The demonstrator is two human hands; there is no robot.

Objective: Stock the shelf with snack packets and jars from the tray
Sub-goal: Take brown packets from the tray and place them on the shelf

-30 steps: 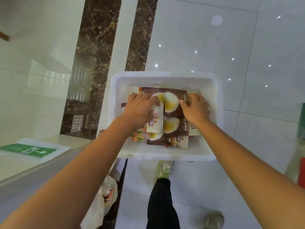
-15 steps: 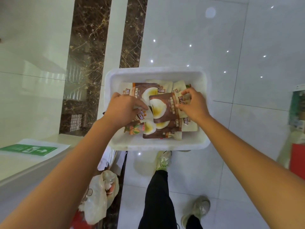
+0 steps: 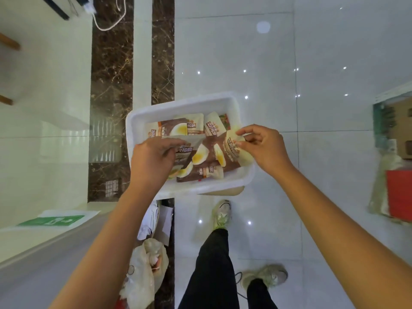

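Observation:
A white plastic tray [image 3: 189, 103] sits on the tiled floor and holds several brown and cream snack packets printed with halved eggs. My left hand [image 3: 151, 159] grips the left side of a small bunch of snack packets [image 3: 207, 152] over the tray's near half. My right hand [image 3: 260, 146] pinches the right edge of the same bunch between thumb and fingers. More packets [image 3: 178, 129] lie flat at the tray's far end. No jars or shelf boards are recognisable here.
A pale counter edge with a green sign [image 3: 53, 220] runs along the lower left. A plastic bag [image 3: 147, 270] and papers lie on the floor below the tray. My legs and shoes [image 3: 220, 214] stand just behind it. A red item [image 3: 399, 192] and a box are at the right.
Both hands have gathered packets and raised them a little off the pile. The right hand has shifted to the packets' right edge, and the view has tilted so more floor shows.

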